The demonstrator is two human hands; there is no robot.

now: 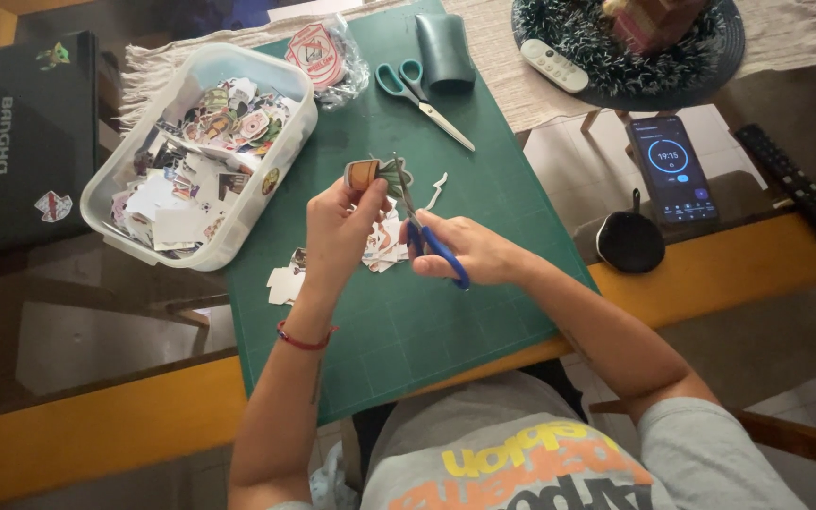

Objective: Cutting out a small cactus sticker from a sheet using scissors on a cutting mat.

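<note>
Cutting out a sticker over the green cutting mat [408, 321]

Near the mat's middle, the right hand [469, 253] grips blue-handled scissors [432, 241] while the left hand [337, 231] pinches a printed sticker cutout [375, 175], partly trimmed as far as shows. Paper scraps [285, 281] lie beside them; left of the mat a tub [280, 156] holds many cut pieces; teal scissors [417, 94] rest at its far end.

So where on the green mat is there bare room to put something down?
Bare: the cutting mat near the person, below both hands, and its right strip under the teal scissors. Crowded: around the left hand, right hand and paper scraps beside the plastic tub.
</note>
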